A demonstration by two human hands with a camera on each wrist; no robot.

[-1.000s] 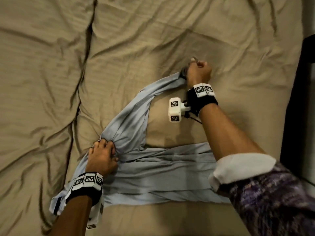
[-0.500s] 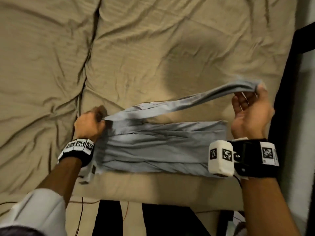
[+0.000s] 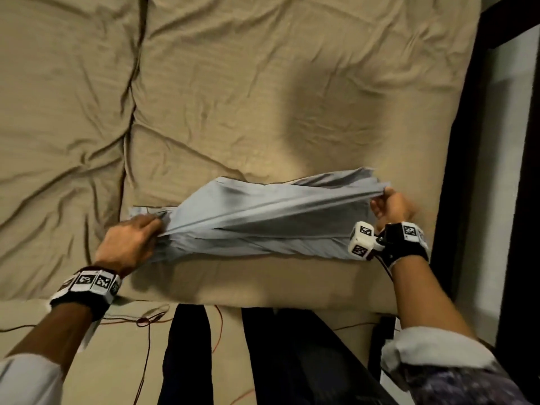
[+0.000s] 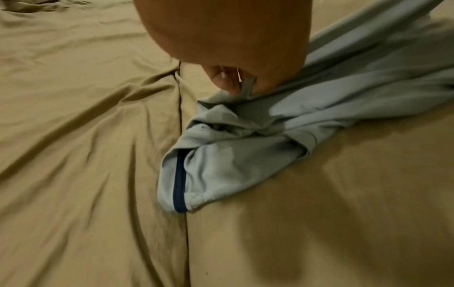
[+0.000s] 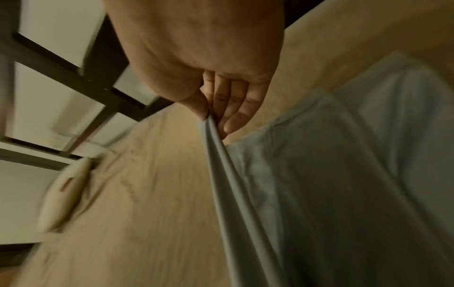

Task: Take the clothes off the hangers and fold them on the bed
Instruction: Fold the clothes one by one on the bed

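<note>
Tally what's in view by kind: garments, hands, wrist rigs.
Garments: 1, light blue garment on the bed
Hands: 2, left hand, right hand, both gripping it
Wrist rigs: 2
Total: 5

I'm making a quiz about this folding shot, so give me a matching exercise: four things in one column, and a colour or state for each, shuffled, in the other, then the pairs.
Things:
1. left hand
2. right hand
3. bed sheet
4. trim stripe

Descriptions:
A. tan and wrinkled
B. pinches the garment's end near the dark bed frame
C. dark blue, inside the light blue garment
D. grips the garment's end near the seam in the bedding

Pairs: 1-D, 2-B, 3-A, 4-C
</note>
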